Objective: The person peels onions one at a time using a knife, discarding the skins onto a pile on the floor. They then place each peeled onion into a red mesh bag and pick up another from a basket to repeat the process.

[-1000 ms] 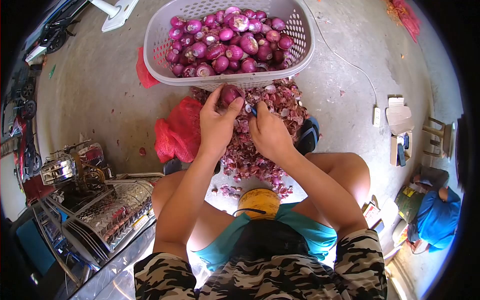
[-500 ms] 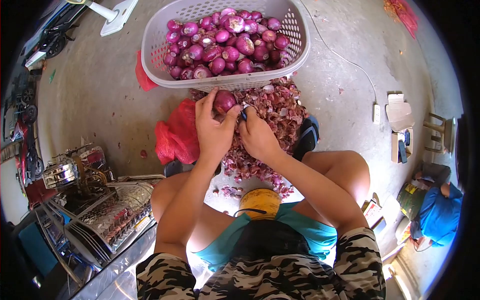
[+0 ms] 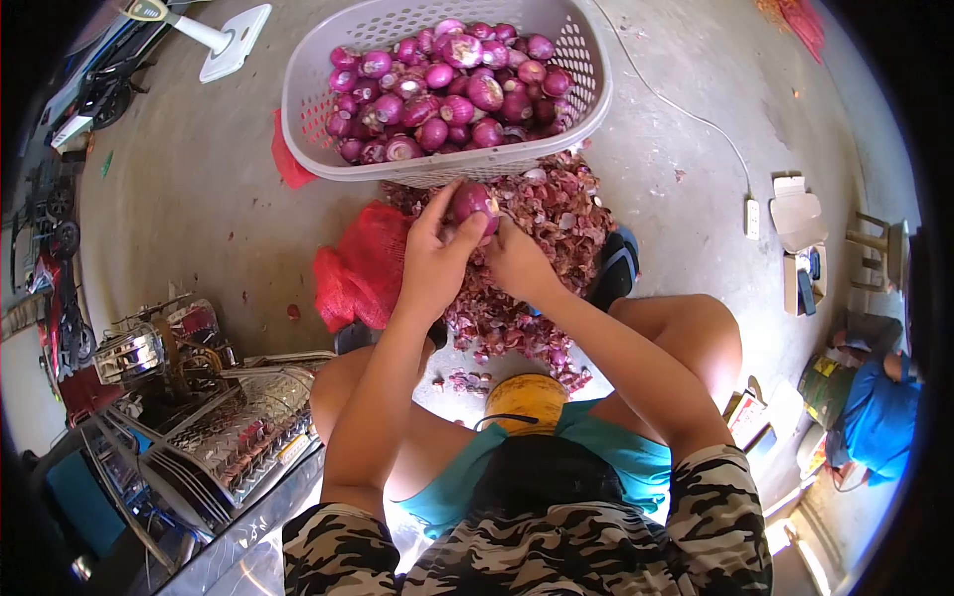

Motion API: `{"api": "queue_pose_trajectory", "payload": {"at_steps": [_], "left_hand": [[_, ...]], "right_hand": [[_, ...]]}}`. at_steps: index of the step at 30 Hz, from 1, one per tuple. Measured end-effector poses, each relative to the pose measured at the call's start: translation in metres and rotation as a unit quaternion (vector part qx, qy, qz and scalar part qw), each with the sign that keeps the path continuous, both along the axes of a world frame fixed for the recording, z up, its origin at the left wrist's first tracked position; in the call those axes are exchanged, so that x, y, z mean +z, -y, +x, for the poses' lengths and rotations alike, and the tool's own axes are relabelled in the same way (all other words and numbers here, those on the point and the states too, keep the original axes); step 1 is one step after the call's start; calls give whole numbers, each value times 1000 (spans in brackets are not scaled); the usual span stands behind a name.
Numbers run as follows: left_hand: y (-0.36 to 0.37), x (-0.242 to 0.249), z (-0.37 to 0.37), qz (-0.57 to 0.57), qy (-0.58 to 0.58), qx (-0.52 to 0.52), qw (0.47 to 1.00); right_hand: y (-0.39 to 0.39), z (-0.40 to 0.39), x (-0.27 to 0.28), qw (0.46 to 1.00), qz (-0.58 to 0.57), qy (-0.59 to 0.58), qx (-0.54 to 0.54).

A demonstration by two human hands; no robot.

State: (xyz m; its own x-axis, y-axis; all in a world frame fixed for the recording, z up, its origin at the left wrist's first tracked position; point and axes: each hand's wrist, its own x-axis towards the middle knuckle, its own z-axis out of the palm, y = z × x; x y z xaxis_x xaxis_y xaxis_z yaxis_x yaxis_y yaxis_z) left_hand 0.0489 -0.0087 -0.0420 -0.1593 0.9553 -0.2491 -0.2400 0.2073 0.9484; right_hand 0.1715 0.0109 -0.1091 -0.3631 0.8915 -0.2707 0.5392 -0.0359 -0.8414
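Note:
My left hand (image 3: pixel 442 243) is closed around a red onion (image 3: pixel 471 202), its thumb across the lower side. Against the onion's right side is my right hand (image 3: pixel 522 263), fingers curled. A small knife with a blue handle showed in that hand a moment ago; now the fingers hide most of it. Beneath both hands spreads a heap of dry onion skins (image 3: pixel 561 233). Just beyond stands a grey plastic basket (image 3: pixel 437 170) holding many purple onions (image 3: pixel 447 104). A red mesh bag (image 3: pixel 363 268) lies left of the heap.
A yellow container (image 3: pixel 527 397) sits between my legs. My sandalled foot (image 3: pixel 616 268) flanks the skins. At right are a power strip (image 3: pixel 752 219) with its cord, an open carton (image 3: pixel 803 278) and a person in blue (image 3: pixel 874 417). Metal racks (image 3: pixel 238 427) stand at left.
The onion has shifted slightly right and turned, showing a paler cut end. My right hand has rotated and moved closer under it, covering the knife that was visible before.

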Motion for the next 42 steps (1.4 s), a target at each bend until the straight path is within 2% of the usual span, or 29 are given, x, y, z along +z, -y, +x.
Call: {"api": "queue_pose_trajectory", "payload": {"at_steps": [1, 2, 5, 8, 10, 14, 20, 23, 26, 32, 36, 39, 42], "left_hand": [[-4, 4, -4, -23, 48, 13, 998], [-6, 3, -6, -13, 46, 15, 999], [-6, 7, -13, -33, 80, 41, 995], [-6, 8, -20, -42, 134, 45, 989], [-8, 11, -20, -31, 164, 53, 985], [-11, 9, -22, -34, 237, 50, 970], [-13, 9, -17, -12, 226, 69, 972], [-14, 11, -19, -14, 294, 77, 953], [-14, 11, -18, -5, 219, 37, 975], [-12, -2, -12, -10, 223, 91, 971], [-15, -7, -1, -19, 130, 177, 975], [-16, -11, -2, -16, -96, 206, 974], [-20, -10, -3, -16, -163, 227, 960]], "right_hand": [[-7, 0, 7, 1000, -13, 20, -12], [-11, 2, -1, 1000, 4, -12, -22], [-19, 7, 33, 998, -55, -13, -28], [-17, 12, 59, 997, -32, -58, -46], [-12, 15, 73, 999, -5, -37, -36], [-11, 17, 71, 999, 16, -37, 4], [-16, 17, 83, 1000, 19, -21, -6], [-14, 17, 82, 998, 54, -9, 9], [-12, 16, 79, 998, 53, -7, 31], [-11, 10, 79, 993, 97, -3, 66], [-7, 2, 72, 992, 102, 4, 68], [-6, -1, 77, 993, 85, 12, 86], [-4, -4, 78, 993, 71, 14, 89]]}}
